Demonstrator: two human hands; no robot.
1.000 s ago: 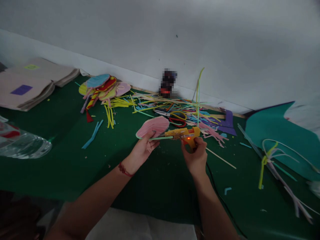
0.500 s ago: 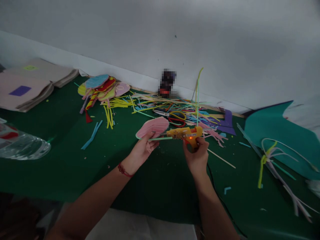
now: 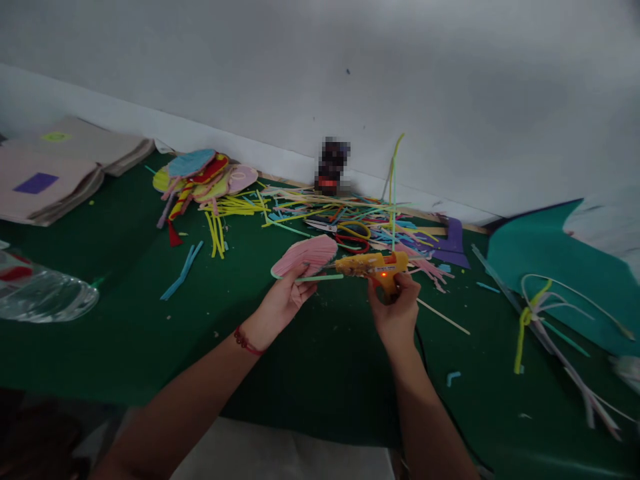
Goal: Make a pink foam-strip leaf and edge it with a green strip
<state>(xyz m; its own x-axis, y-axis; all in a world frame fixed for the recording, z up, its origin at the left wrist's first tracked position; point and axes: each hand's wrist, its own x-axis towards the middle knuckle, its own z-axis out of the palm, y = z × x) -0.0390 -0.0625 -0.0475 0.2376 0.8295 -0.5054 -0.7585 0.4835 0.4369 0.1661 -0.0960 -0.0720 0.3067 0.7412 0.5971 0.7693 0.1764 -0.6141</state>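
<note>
My left hand (image 3: pixel 285 300) pinches a pink oval foam piece (image 3: pixel 306 255) edged with a light green strip, held just above the green table (image 3: pixel 125 320). My right hand (image 3: pixel 397 310) grips the handle of a yellow glue gun (image 3: pixel 370 265) whose small orange light is lit. The gun's nozzle points left and sits at the pink piece's right edge, where the green strip runs out.
Behind the hands lies a heap of coloured foam strips (image 3: pixel 350 220) with red-handled scissors (image 3: pixel 350 237). Finished foam shapes (image 3: pixel 205 173) are piled at the back left, beige folders (image 3: pixel 55 167) farther left, a clear bottle (image 3: pixel 45 293) at the left edge, a teal sheet (image 3: pixel 545 267) at right.
Both hands stay almost still on the pink piece and the glue gun; the view drifts slightly, nothing is taken up or let go.
</note>
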